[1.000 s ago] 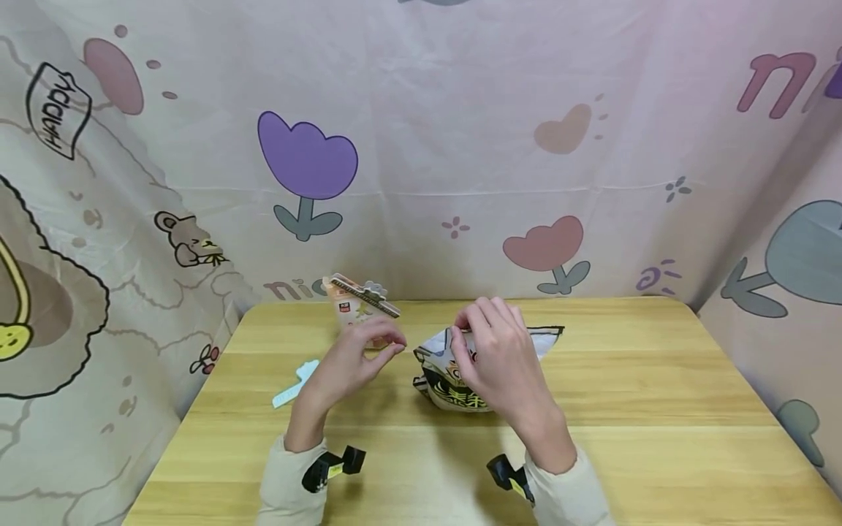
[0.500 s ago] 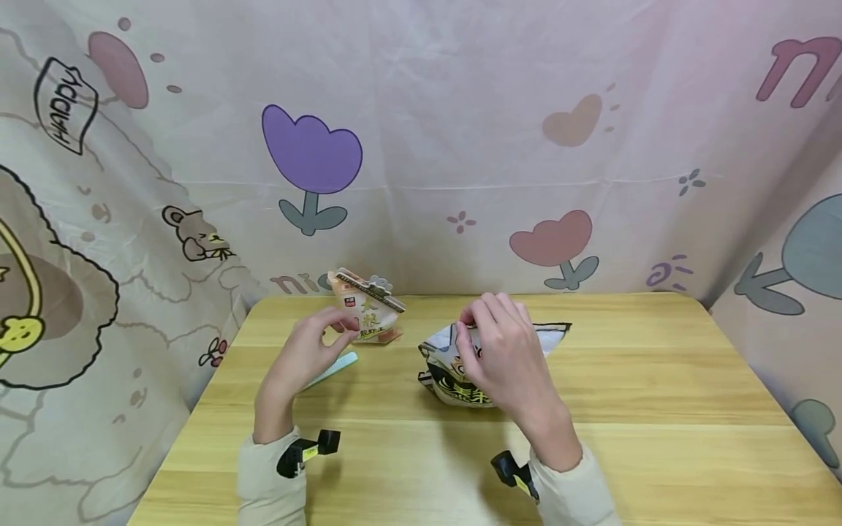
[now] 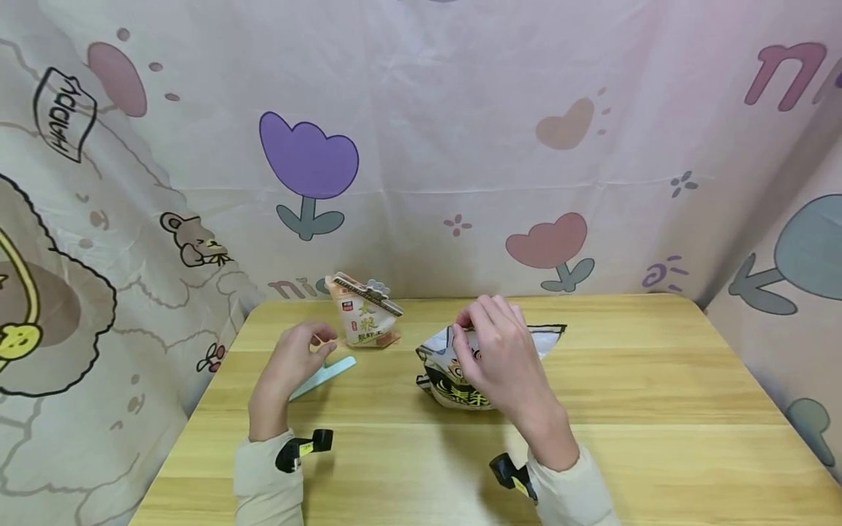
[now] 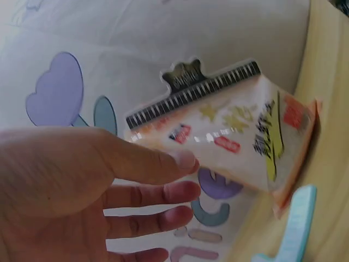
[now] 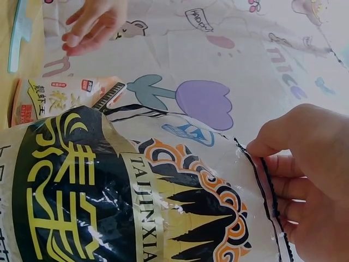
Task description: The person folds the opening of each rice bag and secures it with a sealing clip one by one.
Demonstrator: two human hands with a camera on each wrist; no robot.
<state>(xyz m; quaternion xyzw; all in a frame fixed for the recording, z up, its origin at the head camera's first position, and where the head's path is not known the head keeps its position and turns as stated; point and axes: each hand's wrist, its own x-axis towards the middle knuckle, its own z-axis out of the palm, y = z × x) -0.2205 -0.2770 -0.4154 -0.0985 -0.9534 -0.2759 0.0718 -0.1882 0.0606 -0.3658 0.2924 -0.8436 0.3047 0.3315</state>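
My right hand (image 3: 503, 358) pinches the upper edge of a white, black and yellow printed plastic bag (image 5: 202, 142), which stands on the table. Thumb and fingers lie on opposite sides of the edge in the right wrist view. In the head view, my left hand (image 3: 292, 361) is over a pale blue bag clip (image 3: 332, 371) and hides part of it. Nothing lies between its loosely bent fingers in the left wrist view, where the clip (image 4: 300, 221) shows at the lower right.
Behind my left hand, a smaller orange and white bag (image 3: 362, 321) stands with a striped, dark bag clip (image 4: 193, 94) across its top. A printed cloth (image 3: 427, 146) hangs along the far edge of the wooden table (image 3: 645, 409).
My left hand has moved left, away from the bag in my right hand, uncovering the smaller bag and the blue clip's right end. My right hand keeps its grip.
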